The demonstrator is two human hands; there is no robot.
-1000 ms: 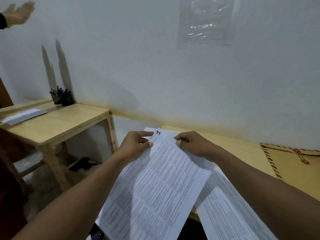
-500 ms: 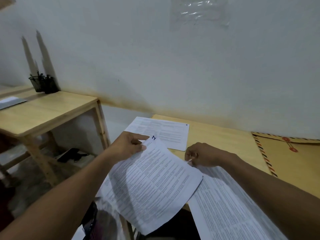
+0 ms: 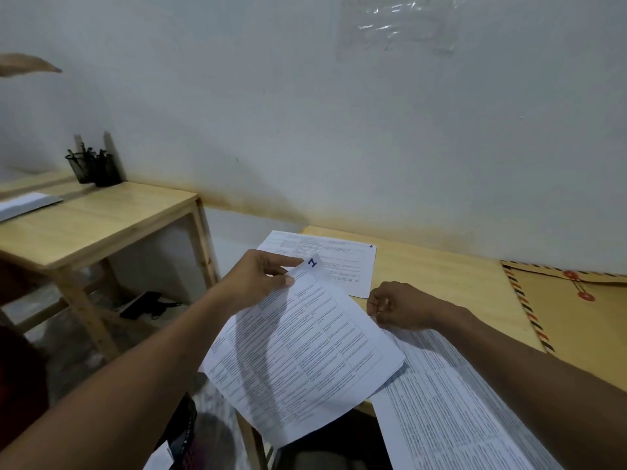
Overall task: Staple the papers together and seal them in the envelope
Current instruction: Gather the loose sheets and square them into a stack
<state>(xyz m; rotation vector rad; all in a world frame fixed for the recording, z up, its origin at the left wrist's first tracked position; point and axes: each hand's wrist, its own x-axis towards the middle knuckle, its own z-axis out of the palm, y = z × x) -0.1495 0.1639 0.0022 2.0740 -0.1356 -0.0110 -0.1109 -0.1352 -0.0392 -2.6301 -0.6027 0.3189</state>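
Note:
My left hand (image 3: 258,283) pinches the top corner of a thin stack of printed sheets (image 3: 305,354) marked "1" in blue, held tilted over the near edge of the wooden table (image 3: 434,273). My right hand (image 3: 400,305) is curled beside that stack, fingers closed at the top of another printed sheet (image 3: 448,401) lying under my right forearm; whether it grips that sheet is unclear. A third printed sheet (image 3: 336,262) lies flat at the table's far left. A brown envelope (image 3: 576,317) with striped border and red string buttons lies at the right. No stapler is visible.
A second wooden table (image 3: 84,225) stands to the left with black pen holders (image 3: 95,169) and a white envelope (image 3: 23,205). Another person's hand (image 3: 27,64) shows at the upper left edge. A dark object (image 3: 142,305) lies on the floor between the tables.
My right hand has let go of the marked stack and dropped to the sheet on the table. My left hand alone holds the stack now, uncovering the sheet behind it.

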